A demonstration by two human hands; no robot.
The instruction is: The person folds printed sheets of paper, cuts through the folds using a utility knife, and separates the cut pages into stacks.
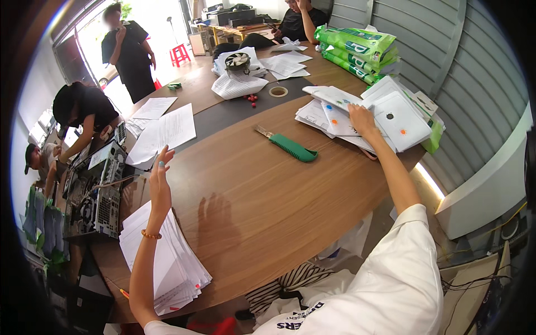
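My left hand (161, 184) is raised over the left part of the table, fingers stretched out, with nothing in it. Below its forearm lies a stack of white paper sheets (162, 251). At the right, my right hand (363, 120) reaches onto a pile of white printed booklets (403, 114) with orange, blue and black spots. Its fingers are curled at the edge of a white booklet (335, 96) on the pile; the fingertips are partly hidden. Between my hands rests a green box cutter (293, 147), its blade toward the far left.
Green plastic packs (360, 47) are stacked at the far right. A tape roll (278, 91), small red balls (251, 101), a cooling fan (237, 62) and loose papers (167, 131) lie farther back. Opened computer cases (106, 195) stand left, near a bending person (84, 109).
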